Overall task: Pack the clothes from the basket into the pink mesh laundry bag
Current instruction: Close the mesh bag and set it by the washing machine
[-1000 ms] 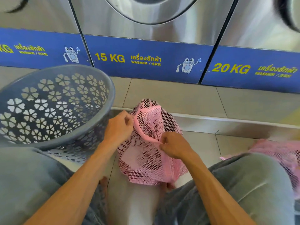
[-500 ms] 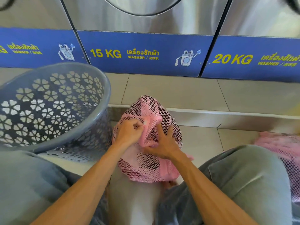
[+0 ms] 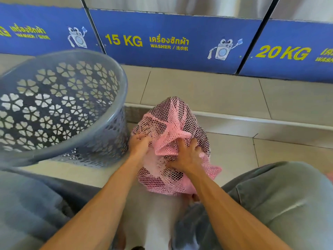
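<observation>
Pink open-weave mesh bag (image 3: 173, 127) — soft cloth; grey perforated plastic basket (image 3: 59, 107), matt; smooth, faintly glossy floor tiles (image 3: 232, 159).

I see the pale tiled floor (image 3: 232, 156) carrying the pink mesh laundry bag (image 3: 177, 121), with the grey basket (image 3: 100, 141) tilted just beside it.
</observation>
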### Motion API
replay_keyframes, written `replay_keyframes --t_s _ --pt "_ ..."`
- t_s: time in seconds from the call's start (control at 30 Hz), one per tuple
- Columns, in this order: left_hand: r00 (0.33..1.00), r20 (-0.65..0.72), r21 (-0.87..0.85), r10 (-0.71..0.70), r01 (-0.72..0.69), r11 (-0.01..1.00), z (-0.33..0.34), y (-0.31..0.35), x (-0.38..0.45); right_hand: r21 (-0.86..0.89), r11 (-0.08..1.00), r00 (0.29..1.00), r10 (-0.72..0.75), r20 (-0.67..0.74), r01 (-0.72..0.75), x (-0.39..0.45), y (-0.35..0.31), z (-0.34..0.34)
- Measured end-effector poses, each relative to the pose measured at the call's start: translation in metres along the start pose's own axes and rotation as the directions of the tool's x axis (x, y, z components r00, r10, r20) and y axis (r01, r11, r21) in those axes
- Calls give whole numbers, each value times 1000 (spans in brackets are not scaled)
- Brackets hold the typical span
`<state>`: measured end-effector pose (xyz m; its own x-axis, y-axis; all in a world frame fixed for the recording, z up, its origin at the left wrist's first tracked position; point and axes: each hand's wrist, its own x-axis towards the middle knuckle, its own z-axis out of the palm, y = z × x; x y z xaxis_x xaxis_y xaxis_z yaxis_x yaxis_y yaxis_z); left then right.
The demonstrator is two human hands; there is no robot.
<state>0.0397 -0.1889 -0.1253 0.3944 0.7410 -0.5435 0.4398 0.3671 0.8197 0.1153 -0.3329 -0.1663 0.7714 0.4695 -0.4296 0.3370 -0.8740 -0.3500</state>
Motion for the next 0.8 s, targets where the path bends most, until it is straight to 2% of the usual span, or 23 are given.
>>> replay_keyframes --t_s 0.07,0.13,0.17,0.23,0.3,0.33,0.4,0.5,0.6,0.7,0.8 --pt "995 -72 -13 -74 74 997 -12 -22 19 -70 997 999 18 -51 -22 2 -3 1" --pt "981 -93 15 -169 171 985 -27 -93 96 -112 993 996 29 -88 -39 4 -6 1" --pt "961 -119 51 -248 255 965 -32 -129 131 -112 993 994 36 -108 -49 6 -6 2" --pt "913 -164 80 -374 390 917 -37 -160 143 -76 995 991 60 -123 -69 9 -4 3" --pt "866 -31 183 -498 495 849 -25 -123 74 -33 996 992 77 -103 -81 12 1 6" --pt "843 53 182 -536 520 835 -17 -85 23 -8 997 994 71 -84 -72 14 3 7" --pt "801 144 104 -581 572 814 -6 -67 -9 68 997 997 26 -70 -21 17 7 10" --pt "789 166 106 -592 583 806 -6 -77 1 138 989 995 -36 -89 49 18 10 14" --pt "784 194 8 -590 600 800 -11 -95 22 170 983 997 -56 -56 65 21 8 10" --pt "800 269 -71 -536 572 817 -4 -76 13 226 972 998 -66 -23 70 21 -2 -11" --pt "812 315 -95 -492 543 835 7 -53 10 360 932 998 -35 -54 52 14 -9 -45"
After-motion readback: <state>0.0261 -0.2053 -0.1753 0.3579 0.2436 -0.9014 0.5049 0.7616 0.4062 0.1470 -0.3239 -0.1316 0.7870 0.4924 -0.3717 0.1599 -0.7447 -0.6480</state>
